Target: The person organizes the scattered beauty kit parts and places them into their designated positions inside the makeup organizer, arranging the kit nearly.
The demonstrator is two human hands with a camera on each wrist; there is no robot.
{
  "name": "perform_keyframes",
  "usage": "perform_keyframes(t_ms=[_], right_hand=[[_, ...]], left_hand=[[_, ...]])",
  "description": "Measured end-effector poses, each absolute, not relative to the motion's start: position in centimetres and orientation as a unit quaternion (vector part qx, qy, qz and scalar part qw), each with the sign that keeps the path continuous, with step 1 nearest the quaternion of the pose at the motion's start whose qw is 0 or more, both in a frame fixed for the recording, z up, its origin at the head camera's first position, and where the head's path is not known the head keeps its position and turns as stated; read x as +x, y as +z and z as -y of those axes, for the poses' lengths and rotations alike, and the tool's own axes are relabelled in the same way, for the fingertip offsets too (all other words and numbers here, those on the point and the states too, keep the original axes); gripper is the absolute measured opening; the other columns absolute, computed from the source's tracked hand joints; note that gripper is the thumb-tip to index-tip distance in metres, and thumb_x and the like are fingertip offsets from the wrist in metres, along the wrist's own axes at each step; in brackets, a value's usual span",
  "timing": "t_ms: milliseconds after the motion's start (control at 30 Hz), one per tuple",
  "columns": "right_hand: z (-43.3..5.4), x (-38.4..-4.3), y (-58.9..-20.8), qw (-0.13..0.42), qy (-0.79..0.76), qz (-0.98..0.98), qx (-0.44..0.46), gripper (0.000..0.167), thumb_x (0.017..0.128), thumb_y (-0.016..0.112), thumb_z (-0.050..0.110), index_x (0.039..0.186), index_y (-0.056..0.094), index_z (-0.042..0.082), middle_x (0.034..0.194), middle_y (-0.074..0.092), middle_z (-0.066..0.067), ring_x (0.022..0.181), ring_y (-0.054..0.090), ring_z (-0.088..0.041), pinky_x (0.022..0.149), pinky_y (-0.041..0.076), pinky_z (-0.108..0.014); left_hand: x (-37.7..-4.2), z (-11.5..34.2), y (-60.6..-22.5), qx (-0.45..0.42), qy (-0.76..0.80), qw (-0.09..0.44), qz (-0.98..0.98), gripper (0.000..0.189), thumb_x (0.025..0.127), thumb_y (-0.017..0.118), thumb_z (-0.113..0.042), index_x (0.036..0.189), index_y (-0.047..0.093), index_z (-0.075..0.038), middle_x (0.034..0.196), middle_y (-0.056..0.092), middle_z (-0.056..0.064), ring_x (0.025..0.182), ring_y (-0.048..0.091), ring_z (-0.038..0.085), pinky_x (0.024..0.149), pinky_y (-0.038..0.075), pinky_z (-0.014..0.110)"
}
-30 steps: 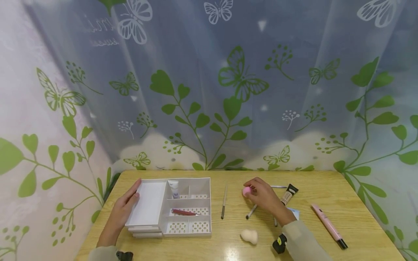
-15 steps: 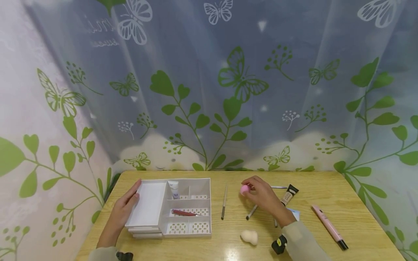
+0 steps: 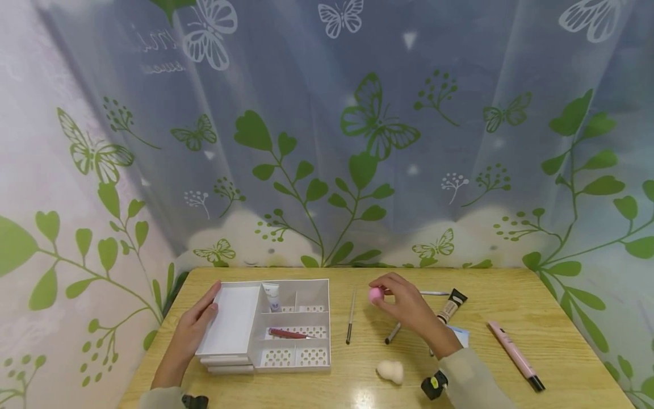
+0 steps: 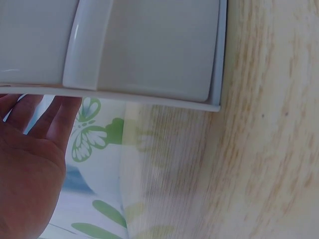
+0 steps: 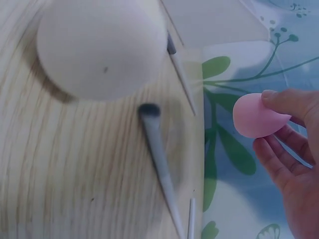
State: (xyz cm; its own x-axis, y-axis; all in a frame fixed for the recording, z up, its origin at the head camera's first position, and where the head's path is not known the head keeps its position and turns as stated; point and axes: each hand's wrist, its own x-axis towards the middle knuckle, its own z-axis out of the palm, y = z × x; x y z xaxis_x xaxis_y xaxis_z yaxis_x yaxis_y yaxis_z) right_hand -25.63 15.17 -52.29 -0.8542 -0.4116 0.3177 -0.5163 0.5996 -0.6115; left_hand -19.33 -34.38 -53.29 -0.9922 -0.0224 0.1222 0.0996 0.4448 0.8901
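My right hand [image 3: 409,307] pinches a pink teardrop makeup sponge [image 3: 375,295] between thumb and fingers above the table; the right wrist view shows the sponge's pointed end toward the palm. My left hand [image 3: 191,324] rests along the left side of a white cosmetics organizer [image 3: 232,318], with fairly straight fingers [image 4: 60,119] against its wall in the left wrist view. In the organizer's right-hand compartments, a small white tube [image 3: 273,296] leans at the back and a dark red pen-like cosmetic [image 3: 288,333] lies in the middle row.
A makeup brush [image 3: 350,318] lies between organizer and right hand; another brush [image 5: 159,159] lies under that hand. A beige sponge [image 3: 390,371] sits in front. To the right are a black-capped tube [image 3: 449,307], a light blue item [image 3: 461,335] and a long pink tube [image 3: 513,352]. Patterned curtain [image 3: 317,142] behind.
My right hand has carried the pink makeup sponge a little to the left, toward the organizer. The left hand and the organizer have stayed in place.
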Motion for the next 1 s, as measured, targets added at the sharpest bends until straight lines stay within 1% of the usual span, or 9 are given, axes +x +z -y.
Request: perform_keyframes(t_ms=[67,133,200,333,667,733,800,900,1000], right_hand=[[-15.0,-25.5,-52.1,0.072,0.367,0.889,0.263,0.031,0.098,0.083,0.011,0.128,0.076,0.01,0.125,0.071,-0.003,0.109,0.073,-0.022,0.098,0.064,-0.044],[-14.8,-25.3,-51.8,0.075,0.366,0.888,0.267,0.031,0.098,0.083,0.011,0.128,0.076,0.011,0.125,0.072,-0.002,0.109,0.073,-0.021,0.098,0.064,-0.044],[-14.7,-25.2,-51.6,0.081,0.365,0.887,0.272,0.031,0.098,0.083,0.011,0.128,0.076,0.011,0.124,0.072,-0.001,0.108,0.073,-0.02,0.098,0.064,-0.044],[-14.5,-24.8,-51.0,0.086,0.366,0.884,0.277,0.032,0.097,0.084,0.012,0.129,0.076,0.012,0.124,0.072,-0.001,0.107,0.073,-0.019,0.097,0.065,-0.047],[-13.9,-24.5,-50.2,0.084,0.386,0.868,0.301,0.032,0.098,0.083,0.012,0.129,0.076,0.011,0.123,0.072,-0.001,0.108,0.072,-0.018,0.096,0.065,-0.041],[-13.8,-24.4,-50.2,0.084,0.389,0.866,0.304,0.031,0.098,0.083,0.011,0.128,0.076,0.011,0.123,0.073,-0.001,0.107,0.073,-0.019,0.095,0.066,-0.043],[-13.7,-24.4,-50.1,0.082,0.391,0.864,0.307,0.032,0.098,0.083,0.01,0.129,0.076,0.011,0.123,0.072,-0.002,0.108,0.073,-0.019,0.095,0.066,-0.045],[-13.5,-24.3,-49.8,0.074,0.394,0.864,0.305,0.033,0.098,0.083,0.011,0.13,0.075,0.01,0.124,0.072,-0.002,0.108,0.073,-0.02,0.095,0.066,-0.046],[-13.3,-24.1,-49.5,0.067,0.392,0.866,0.303,0.035,0.098,0.083,0.013,0.132,0.074,0.011,0.126,0.072,-0.002,0.109,0.074,-0.02,0.096,0.066,-0.043]], left_hand=[[-19.3,34.4,-53.3,-0.025,-0.53,0.06,0.845,0.054,0.119,0.048,-0.028,0.169,0.04,-0.01,0.177,0.033,0.011,0.16,0.028,-0.001,0.109,0.025,-0.006],[-19.3,34.3,-53.4,-0.029,-0.533,0.064,0.843,0.054,0.119,0.048,-0.028,0.169,0.041,-0.009,0.176,0.033,0.013,0.147,0.028,-0.02,0.109,0.025,-0.006],[-19.3,34.3,-53.5,-0.034,-0.536,0.069,0.84,0.054,0.119,0.049,-0.026,0.168,0.041,-0.007,0.176,0.033,0.015,0.138,0.028,-0.029,0.109,0.025,-0.006],[-19.2,34.3,-53.5,-0.04,-0.537,0.073,0.84,0.054,0.119,0.049,-0.025,0.167,0.041,-0.005,0.175,0.033,0.018,0.136,0.029,-0.03,0.109,0.026,-0.006],[-19.4,34.4,-53.4,-0.039,-0.54,0.07,0.838,0.054,0.118,0.049,-0.027,0.168,0.041,-0.007,0.176,0.034,0.015,0.136,0.029,-0.03,0.109,0.026,-0.006],[-19.3,34.4,-53.4,-0.035,-0.539,0.066,0.839,0.054,0.118,0.049,-0.028,0.168,0.041,-0.008,0.176,0.034,0.014,0.138,0.029,-0.029,0.109,0.026,-0.006],[-19.3,34.4,-53.4,-0.03,-0.538,0.062,0.84,0.054,0.119,0.049,-0.029,0.169,0.041,-0.009,0.176,0.034,0.012,0.145,0.028,-0.021,0.109,0.025,-0.006],[-19.3,34.4,-53.4,-0.025,-0.535,0.057,0.842,0.055,0.119,0.049,-0.03,0.169,0.04,-0.01,0.177,0.034,0.01,0.161,0.027,0.004,0.109,0.025,-0.006],[-19.4,34.5,-53.4,-0.024,-0.535,0.054,0.843,0.055,0.119,0.048,-0.03,0.169,0.04,-0.011,0.177,0.033,0.009,0.165,0.025,0.031,0.109,0.025,-0.006]])
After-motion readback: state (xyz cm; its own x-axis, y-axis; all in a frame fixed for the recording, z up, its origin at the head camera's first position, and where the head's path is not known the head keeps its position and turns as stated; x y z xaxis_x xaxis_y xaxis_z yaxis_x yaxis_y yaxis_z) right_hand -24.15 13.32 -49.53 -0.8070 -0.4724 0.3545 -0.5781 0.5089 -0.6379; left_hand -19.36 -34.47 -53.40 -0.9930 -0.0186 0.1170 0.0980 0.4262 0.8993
